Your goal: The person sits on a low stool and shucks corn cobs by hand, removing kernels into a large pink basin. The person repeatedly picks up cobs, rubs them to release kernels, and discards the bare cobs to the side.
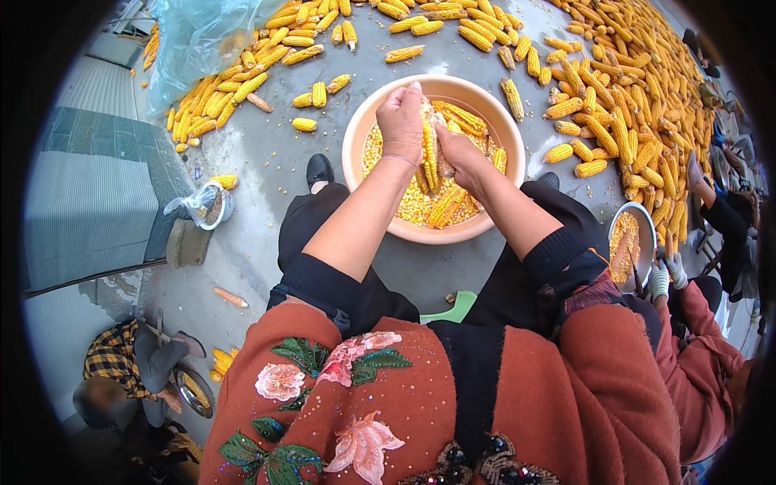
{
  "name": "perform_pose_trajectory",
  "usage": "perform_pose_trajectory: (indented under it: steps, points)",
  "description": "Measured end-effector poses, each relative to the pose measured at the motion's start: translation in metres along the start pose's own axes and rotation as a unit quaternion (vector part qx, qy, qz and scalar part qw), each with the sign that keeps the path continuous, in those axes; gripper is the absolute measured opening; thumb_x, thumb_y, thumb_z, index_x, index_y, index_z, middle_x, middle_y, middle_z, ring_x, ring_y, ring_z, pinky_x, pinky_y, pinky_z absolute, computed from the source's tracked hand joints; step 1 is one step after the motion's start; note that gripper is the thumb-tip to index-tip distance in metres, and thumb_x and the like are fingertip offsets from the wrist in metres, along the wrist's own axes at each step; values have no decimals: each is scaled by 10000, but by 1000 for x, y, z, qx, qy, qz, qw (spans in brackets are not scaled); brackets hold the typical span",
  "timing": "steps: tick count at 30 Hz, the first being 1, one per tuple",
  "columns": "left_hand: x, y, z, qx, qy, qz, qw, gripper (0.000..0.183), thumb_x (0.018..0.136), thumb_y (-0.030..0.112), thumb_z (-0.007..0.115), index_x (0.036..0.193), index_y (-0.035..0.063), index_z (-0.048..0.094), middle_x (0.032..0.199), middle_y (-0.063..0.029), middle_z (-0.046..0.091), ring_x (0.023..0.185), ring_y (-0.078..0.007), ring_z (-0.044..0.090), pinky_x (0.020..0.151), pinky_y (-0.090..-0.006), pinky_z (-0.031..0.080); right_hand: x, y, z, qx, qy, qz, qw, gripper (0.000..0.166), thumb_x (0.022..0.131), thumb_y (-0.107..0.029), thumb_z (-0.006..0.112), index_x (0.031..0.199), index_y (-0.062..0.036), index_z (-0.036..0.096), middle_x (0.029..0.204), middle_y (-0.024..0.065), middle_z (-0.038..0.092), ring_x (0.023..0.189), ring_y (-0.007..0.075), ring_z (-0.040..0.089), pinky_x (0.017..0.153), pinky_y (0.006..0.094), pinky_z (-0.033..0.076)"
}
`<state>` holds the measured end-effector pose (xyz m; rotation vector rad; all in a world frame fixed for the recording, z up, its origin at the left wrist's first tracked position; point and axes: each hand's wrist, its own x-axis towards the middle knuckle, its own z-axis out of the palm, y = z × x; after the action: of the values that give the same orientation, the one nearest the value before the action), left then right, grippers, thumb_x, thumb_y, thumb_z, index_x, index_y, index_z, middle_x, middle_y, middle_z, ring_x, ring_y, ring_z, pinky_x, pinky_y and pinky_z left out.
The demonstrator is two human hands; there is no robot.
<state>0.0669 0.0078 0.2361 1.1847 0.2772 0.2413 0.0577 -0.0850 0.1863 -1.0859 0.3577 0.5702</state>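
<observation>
Over a peach-coloured plastic basin, both hands are closed around corn. My left hand, knuckles up, grips the upper end of a partly shelled corn cob. From the other side my right hand holds a cob that looks mostly stripped, pressed against the first; the fingers hide part of both. Below them the basin holds loose yellow corn kernels, with several whole or partly shelled ears lying on top. The basin stands between my knees.
A large heap of corn ears lies at the right, more ears under blue plastic sheeting at the left. A small white bucket stands at left. A person with gloved hands works by a metal basin at right; another person sits lower left.
</observation>
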Motion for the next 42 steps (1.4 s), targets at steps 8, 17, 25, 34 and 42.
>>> perform_pose_trajectory:
  steps: [8,17,25,34,42]
  points:
    - [33,16,-33,-165,105,-136,971,193,883,223,475,802,49,457,631,-106,527,507,-240,569,447,-369,484,-43,-16,8,-280,-85,-192,937,517,890,-422,480,1108,42,549,981,156,610,832,206,572,804,329,437]
    - [8,19,-5,-114,-18,-68,991,229,887,255,515,768,62,482,616,-97,536,463,-227,559,426,-346,474,5,7,-17,-69,39,-13,997,475,913,-370,472,966,93,559,751,120,596,674,180,576,589,315,483]
    - [51,18,-49,-191,133,-116,966,247,890,275,453,810,42,466,671,-123,511,527,-251,550,471,-379,480,-53,-27,5,-218,-75,-41,972,422,907,-422,470,1060,-34,537,878,58,555,660,143,571,502,277,523]
    - [22,29,-25,-170,-21,-57,984,292,869,293,528,704,53,512,571,-87,507,450,-224,546,456,-344,474,-33,-14,0,-166,32,57,984,375,909,-384,477,924,-15,547,640,57,552,430,181,522,363,278,458]
    - [43,26,-48,-208,60,-121,969,310,895,321,494,747,49,496,665,-106,513,527,-249,560,479,-376,485,-32,-32,-17,-190,-30,144,971,507,900,-511,427,1081,-40,483,917,124,568,604,223,623,426,330,538]
